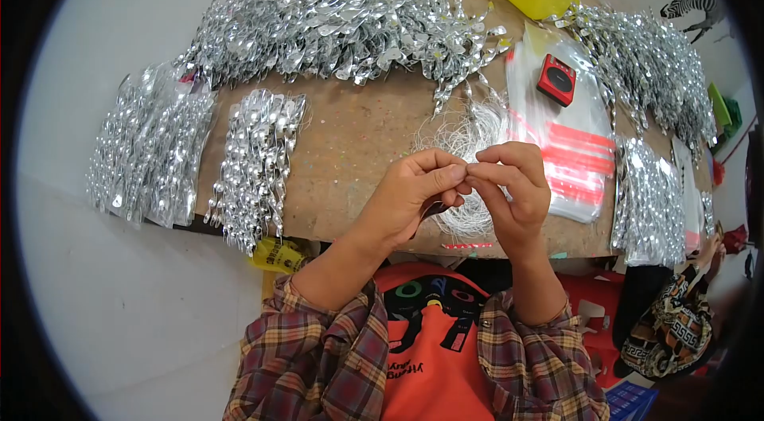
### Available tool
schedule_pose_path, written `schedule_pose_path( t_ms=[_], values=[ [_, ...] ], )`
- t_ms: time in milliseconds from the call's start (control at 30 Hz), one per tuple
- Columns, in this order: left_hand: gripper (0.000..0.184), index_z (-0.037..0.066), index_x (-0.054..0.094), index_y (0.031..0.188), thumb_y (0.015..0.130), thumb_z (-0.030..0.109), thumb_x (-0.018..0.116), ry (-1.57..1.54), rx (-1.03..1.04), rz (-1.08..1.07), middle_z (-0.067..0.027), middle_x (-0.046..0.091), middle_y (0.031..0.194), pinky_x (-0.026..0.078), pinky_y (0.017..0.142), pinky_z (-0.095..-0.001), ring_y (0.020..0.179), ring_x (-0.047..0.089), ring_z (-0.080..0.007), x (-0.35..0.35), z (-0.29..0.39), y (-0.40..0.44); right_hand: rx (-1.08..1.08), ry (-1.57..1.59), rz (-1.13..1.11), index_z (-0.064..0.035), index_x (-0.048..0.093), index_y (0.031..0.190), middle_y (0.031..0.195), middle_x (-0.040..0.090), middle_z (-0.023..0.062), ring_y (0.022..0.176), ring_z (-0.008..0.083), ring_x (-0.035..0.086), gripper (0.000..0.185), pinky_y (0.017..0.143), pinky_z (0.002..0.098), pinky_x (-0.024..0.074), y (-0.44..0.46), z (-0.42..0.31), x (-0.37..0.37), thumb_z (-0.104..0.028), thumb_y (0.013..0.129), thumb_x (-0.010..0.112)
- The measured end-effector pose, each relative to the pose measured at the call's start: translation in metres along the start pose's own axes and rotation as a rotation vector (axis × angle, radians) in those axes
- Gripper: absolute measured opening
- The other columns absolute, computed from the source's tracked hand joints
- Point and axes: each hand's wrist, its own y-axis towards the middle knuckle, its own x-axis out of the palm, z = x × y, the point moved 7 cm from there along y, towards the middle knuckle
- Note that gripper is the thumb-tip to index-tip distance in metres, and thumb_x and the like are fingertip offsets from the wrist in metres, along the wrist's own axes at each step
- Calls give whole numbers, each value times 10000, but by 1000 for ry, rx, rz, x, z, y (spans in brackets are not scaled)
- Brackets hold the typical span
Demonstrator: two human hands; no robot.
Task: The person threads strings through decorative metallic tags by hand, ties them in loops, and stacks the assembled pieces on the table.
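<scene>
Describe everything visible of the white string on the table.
The white string lies on the brown table in a loose, tangled heap of many thin, thread-like strands, with curling loops and stray strands spreading out at its left. Its right side borders the plastic bags; its far end lies near silver strands. The left hand and right hand hide part of its middle, and more loops show below them, near the table's edge. Whether a strand reaches the fingertips is too small to tell.

brown table held load | white string: near edge | silver strand heap: sat beyond string | two silver bunches: lay left of string | clear red-banded bags: lay right of string
</scene>
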Motion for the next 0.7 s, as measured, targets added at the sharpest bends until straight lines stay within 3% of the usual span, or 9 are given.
schedule_pose_path(
  t_ms=[100, 167, 333, 467, 700],
  values=[
    [124, 9, 580, 906, 852, 119, 601, 16, 3, -3, -51, 610, 782, 459, 596, -185, 646, 559, -73, 2, 4, -1, 82, 112, -18, -12, 617, 887, 898, 578, 91, 849, 197, 538, 163, 721, 270, 438, -4, 7, 2, 48, 735, 620],
    [95, 23, 585, 891, 832, 95, 605, 52, 9, 19, -35, 600, 726, 463, 636, -217, 616, 535, -72, 5, 7, -3, 305, 325, 48, -12, 613, 899, 899, 579, 94, 825, 192, 546, 166, 723, 269, 439, -12, 27, 5, 49, 745, 615],
    [89, 20, 581, 886, 831, 85, 607, 53, 34, 46, -34, 603, 731, 471, 641, -210, 609, 534, -69, 3, 6, -3, 206, 149, 12, -75, 634, 881, 816, 622, 54, 762, 201, 561, 198, 669, 293, 418, -11, 15, 6, 13, 708, 670],
    [109, 26, 582, 891, 845, 121, 611, 119, 102, 54, -17, 592, 748, 449, 590, -167, 651, 543, -52, -1, 4, -1, 149, 81, 58, -83, 635, 870, 814, 623, 34, 738, 182, 551, 191, 666, 286, 403, -8, 9, 0, -2, 702, 679],
    [82, 4, 581, 898, 846, 67, 585, 157, 45, 106, -45, 595, 745, 457, 603, -198, 619, 538, -76, 0, 1, -4, -24, -124, 34, -73, 591, 827, 783, 600, 21, 691, 174, 525, 135, 639, 295, 350, -1, -3, 2, -17, 721, 653]
  ],
)
